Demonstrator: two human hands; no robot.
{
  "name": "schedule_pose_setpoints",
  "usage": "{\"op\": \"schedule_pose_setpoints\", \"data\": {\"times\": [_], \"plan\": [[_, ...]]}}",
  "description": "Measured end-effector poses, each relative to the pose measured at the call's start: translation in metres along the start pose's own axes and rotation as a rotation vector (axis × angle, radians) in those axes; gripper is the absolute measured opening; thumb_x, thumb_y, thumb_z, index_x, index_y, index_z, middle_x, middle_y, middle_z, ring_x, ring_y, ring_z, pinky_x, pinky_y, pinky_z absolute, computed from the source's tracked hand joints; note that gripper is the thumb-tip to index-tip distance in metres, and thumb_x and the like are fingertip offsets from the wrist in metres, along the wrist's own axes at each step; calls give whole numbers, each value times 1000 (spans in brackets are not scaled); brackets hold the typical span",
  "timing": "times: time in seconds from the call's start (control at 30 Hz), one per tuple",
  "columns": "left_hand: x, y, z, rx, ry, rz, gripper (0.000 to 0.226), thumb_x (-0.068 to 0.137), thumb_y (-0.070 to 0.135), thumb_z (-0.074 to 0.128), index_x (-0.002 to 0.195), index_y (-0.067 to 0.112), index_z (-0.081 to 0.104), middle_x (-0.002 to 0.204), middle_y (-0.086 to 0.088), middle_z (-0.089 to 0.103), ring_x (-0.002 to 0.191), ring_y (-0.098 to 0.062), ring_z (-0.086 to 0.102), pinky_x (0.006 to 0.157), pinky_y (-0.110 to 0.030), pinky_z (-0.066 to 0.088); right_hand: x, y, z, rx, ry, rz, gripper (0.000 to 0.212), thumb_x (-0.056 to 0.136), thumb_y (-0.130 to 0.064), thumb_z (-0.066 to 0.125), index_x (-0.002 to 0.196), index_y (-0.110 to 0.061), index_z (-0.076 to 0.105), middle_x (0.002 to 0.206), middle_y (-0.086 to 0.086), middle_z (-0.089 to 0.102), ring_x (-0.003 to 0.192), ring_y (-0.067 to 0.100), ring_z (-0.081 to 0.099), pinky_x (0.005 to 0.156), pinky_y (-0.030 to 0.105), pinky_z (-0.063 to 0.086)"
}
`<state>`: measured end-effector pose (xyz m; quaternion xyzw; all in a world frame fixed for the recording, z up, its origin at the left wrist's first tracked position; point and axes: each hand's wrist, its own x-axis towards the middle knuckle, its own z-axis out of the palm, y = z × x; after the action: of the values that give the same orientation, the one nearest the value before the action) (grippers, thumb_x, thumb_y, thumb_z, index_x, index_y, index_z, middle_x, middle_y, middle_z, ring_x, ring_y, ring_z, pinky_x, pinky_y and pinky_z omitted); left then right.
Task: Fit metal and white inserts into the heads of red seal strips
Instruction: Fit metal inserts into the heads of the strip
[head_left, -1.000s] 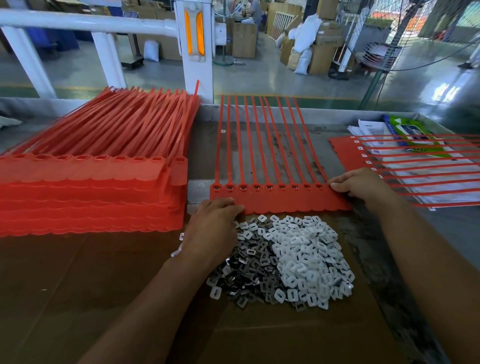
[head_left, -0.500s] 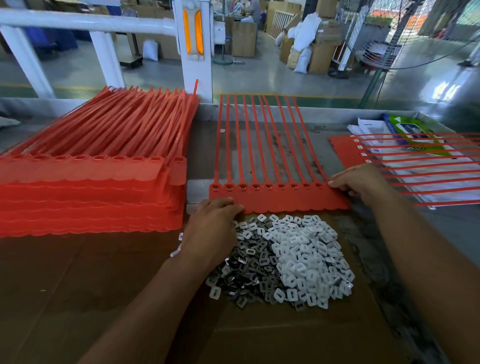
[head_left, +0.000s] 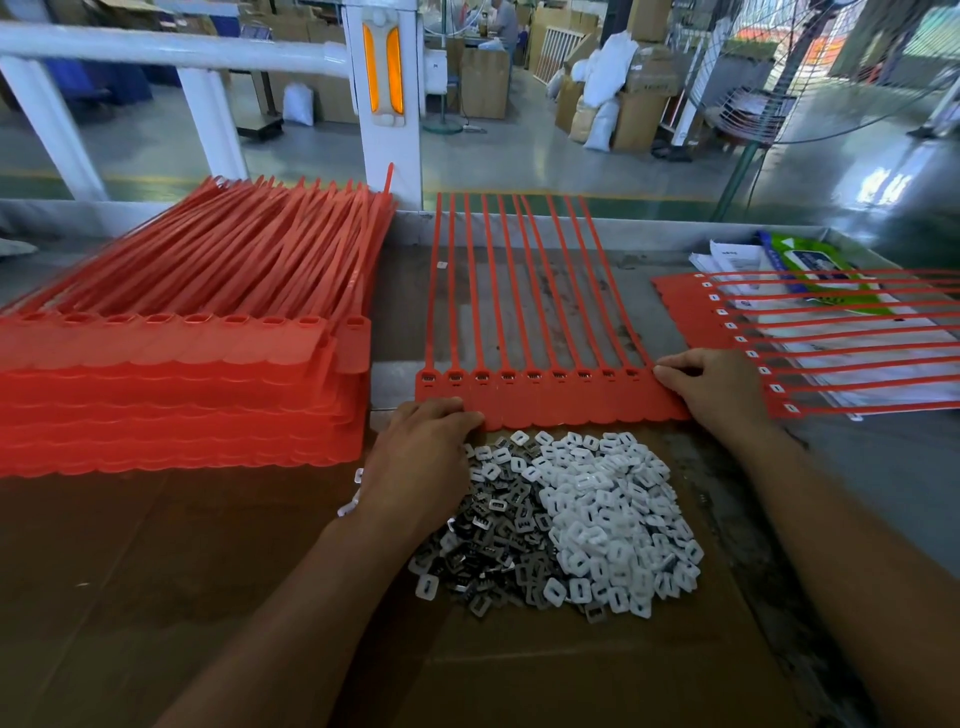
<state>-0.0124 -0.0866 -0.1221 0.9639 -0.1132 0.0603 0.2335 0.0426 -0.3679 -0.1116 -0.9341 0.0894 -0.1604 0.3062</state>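
Factory bench (head_left: 883, 467): two hands steady row of red seal strips (head_left: 550, 410), heads near, tails running far. Left hand (head_left: 421, 462) curls fingers (head_left: 457, 415) onto near-left edge. Right hand (head_left: 722, 395) curls fingers (head_left: 675, 371) onto right-end head. Grip or mere press: cannot tell. Head slots look metal-filled already. Metal inserts (head_left: 488, 535) and white inserts (head_left: 613, 514) lie heaped just near of row. Likely next: white caps. Hold row flat, work end to end, seat each flush.
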Motion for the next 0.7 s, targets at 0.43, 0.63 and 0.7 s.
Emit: {"op": "schedule_pose_setpoints", "data": {"times": [0.43, 0.63, 0.7], "plan": [[0, 1, 0, 12, -4, 2, 47, 89, 10, 44, 132, 30, 49, 142, 10, 39, 129, -14, 29, 105, -26, 22, -13, 0, 2, -296, -112, -152, 37, 95, -26, 48, 126, -7, 56, 124, 11, 55, 113, 24, 49, 89, 28, 34], [0, 0, 0, 11, -3, 2, 46, 90, 12, 43, 132, 30, 49, 142, 10, 39, 128, -13, 29, 104, -26, 22, -12, -2, 0, -261, -104, -115, 39, 93, -25, 53, 127, -6, 54, 128, 14, 54, 117, 25, 48, 93, 30, 34], [0, 0, 1, 10, -3, -1, 46, 90, 12, 43, 132, 30, 49, 142, 10, 40, 129, -14, 29, 105, -27, 22, -12, -3, 1, -291, -112, -113, 40, 93, -26, 51, 128, -6, 53, 128, 14, 53, 117, 25, 47, 93, 30, 34]]}}
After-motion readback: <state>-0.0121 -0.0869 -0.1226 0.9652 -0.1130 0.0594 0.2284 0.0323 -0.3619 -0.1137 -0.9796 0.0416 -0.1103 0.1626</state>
